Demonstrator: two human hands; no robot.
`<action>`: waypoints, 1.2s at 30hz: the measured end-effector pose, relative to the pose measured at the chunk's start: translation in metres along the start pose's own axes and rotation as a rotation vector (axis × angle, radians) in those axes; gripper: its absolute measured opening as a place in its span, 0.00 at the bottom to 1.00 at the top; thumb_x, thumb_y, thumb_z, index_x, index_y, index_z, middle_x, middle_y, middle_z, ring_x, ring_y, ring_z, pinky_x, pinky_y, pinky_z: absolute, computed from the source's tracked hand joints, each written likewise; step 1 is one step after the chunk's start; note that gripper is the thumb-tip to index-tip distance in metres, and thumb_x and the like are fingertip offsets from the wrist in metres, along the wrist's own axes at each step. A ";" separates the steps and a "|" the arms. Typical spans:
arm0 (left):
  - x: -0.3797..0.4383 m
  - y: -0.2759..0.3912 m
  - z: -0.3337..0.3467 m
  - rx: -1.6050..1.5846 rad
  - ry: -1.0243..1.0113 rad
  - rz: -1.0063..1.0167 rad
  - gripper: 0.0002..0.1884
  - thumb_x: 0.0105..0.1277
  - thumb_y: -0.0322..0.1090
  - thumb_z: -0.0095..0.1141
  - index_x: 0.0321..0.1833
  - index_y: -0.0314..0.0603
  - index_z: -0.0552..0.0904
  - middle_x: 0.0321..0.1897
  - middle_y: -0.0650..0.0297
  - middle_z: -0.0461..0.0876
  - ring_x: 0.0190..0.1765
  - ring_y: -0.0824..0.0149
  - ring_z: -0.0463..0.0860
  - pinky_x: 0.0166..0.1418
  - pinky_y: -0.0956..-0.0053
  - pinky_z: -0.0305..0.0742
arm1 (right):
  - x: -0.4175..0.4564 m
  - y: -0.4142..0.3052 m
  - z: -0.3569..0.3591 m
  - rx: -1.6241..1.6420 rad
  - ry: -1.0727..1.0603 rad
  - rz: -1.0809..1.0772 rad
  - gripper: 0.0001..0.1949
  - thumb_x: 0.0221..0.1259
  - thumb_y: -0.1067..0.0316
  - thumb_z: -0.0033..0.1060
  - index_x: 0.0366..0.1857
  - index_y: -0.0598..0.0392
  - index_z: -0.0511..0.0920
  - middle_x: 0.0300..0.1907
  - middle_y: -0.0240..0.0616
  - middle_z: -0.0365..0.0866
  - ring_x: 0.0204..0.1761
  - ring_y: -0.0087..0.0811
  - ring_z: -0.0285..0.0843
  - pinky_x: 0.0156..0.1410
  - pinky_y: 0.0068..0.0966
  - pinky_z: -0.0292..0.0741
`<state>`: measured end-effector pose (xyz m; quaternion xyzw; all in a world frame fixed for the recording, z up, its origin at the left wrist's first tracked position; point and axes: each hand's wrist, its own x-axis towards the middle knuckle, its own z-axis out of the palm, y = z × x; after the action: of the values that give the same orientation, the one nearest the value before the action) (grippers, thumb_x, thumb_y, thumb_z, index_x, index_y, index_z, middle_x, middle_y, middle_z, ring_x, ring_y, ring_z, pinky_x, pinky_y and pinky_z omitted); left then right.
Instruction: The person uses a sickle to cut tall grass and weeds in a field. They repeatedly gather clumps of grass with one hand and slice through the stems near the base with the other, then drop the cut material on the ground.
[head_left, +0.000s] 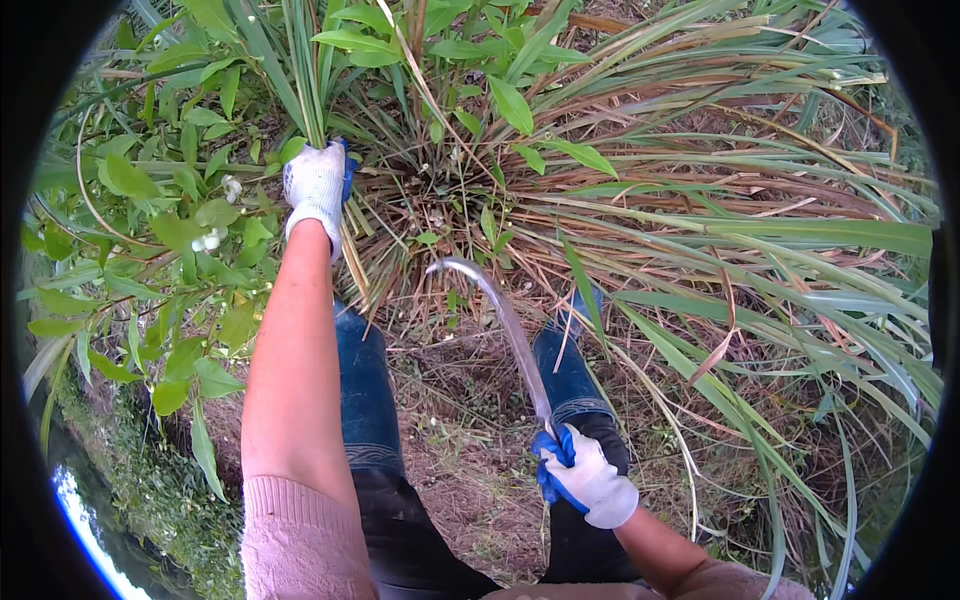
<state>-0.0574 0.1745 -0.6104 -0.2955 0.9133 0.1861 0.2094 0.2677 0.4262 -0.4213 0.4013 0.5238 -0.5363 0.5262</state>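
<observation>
My left hand (316, 180), in a white knit glove with a blue palm, grips a bundle of long green grass stalks (311, 90) at the upper left; their lower ends stick out below the fist. My right hand (585, 472), gloved alike, is closed around the handle of a sickle (514, 337) at the lower right. The curved metal blade reaches up and left, its tip just below the base of a large grass clump (442, 195). The sickle's handle is mostly hidden by the glove.
Long green and brown blades (720, 172) spread right from the clump. A leafy shrub (187, 262) stands at the left. Below the clump are my blue boots (367, 390), standing on ground with dry plant litter (472, 465). Thin stems cross near the right boot.
</observation>
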 end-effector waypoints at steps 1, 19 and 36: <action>-0.005 -0.002 0.002 -0.010 0.125 0.212 0.15 0.52 0.43 0.52 0.29 0.36 0.79 0.24 0.48 0.79 0.33 0.50 0.79 0.39 0.61 0.73 | 0.013 -0.025 0.005 0.265 -0.022 -0.048 0.06 0.53 0.77 0.50 0.34 0.57 0.68 0.25 0.31 0.71 0.26 0.21 0.74 0.27 0.21 0.75; -0.005 0.030 0.016 -0.369 -0.127 0.058 0.16 0.51 0.37 0.62 0.39 0.35 0.76 0.28 0.60 0.78 0.25 0.69 0.76 0.27 0.75 0.71 | 0.184 -0.177 0.025 0.402 -0.309 -0.178 0.12 0.63 0.58 0.40 0.32 0.56 0.66 0.20 0.36 0.68 0.19 0.29 0.68 0.22 0.27 0.68; -0.022 0.035 0.089 -0.489 -0.222 -0.055 0.09 0.51 0.36 0.56 0.22 0.39 0.73 0.13 0.63 0.70 0.14 0.67 0.68 0.16 0.71 0.62 | 0.108 -0.054 0.004 0.344 -0.171 -0.080 0.03 0.61 0.66 0.44 0.32 0.50 0.65 0.24 0.30 0.67 0.15 0.22 0.64 0.14 0.22 0.63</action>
<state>-0.0387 0.2523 -0.6667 -0.3396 0.8044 0.4267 0.2357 0.2014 0.4006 -0.5194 0.4172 0.3935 -0.6706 0.4705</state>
